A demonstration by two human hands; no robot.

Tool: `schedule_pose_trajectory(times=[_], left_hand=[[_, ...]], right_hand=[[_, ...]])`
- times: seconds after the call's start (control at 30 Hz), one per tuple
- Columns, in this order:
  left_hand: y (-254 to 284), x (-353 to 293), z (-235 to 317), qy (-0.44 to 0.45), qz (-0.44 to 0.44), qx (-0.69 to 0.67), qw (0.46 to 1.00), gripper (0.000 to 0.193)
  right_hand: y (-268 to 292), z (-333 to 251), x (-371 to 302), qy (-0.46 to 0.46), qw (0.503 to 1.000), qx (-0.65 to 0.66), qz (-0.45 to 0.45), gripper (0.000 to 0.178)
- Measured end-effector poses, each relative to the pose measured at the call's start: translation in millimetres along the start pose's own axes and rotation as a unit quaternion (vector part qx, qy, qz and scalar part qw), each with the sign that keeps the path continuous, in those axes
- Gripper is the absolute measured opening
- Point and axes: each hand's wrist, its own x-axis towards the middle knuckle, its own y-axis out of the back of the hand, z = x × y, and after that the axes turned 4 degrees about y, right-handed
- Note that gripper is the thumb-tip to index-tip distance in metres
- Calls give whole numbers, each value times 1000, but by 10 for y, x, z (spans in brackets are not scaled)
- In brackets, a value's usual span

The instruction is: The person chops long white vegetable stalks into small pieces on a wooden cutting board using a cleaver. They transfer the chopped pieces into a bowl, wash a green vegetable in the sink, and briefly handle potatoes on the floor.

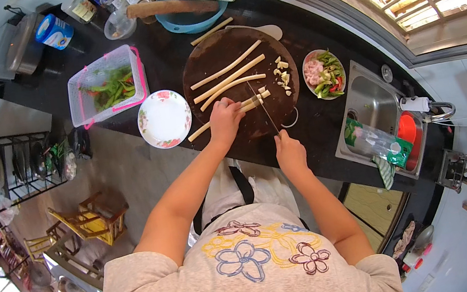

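Note:
My left hand (225,121) is closed on a long pale stalk (200,131) lying across the round dark chopping board (285,105). My right hand (291,152) grips a kitchen knife (267,114) by its handle. Its blade stands edge-down at the stalk, just right of my left fingers. Short cut pieces (262,90) lie beside the blade. Farther up the board, several more pale stalks (229,79) stretch out uncut. Small white chopped pieces, which look like garlic (282,77), are scattered at the board's right side.
Left of the board are a floral white plate (165,120) and a pink-rimmed basket (79,98) of green peppers. To the right, a bowl (306,63) holds pinkish meat and sliced peppers, before a sink (369,94). A blue basin (190,24) stands behind.

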Motion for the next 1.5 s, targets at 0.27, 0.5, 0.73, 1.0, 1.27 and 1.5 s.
schedule_pose_trajectory(times=[0.27,0.5,0.73,1.0,1.27,1.5], left_hand=[[-45,10,24,2,25,11,1000,21],[-185,198,59,-10,21,-4,1000,23],[-193,180,22,-18,28,-2,999,21],[-192,200,-5,-22,21,14,999,18],[67,-18,-89,-14,21,16,1000,28],[48,-29,-125,-57,39,-11,998,18]], right_hand=[[-231,19,173,3,1000,12,24,21],[56,44,94,-18,997,63,29,23],[29,17,120,-13,1000,12,-13,21],[-206,-21,213,-4,1000,-23,10,19],[-118,75,271,32,999,-4,19,18],[193,-138,48,23,1000,6,-7,20]])
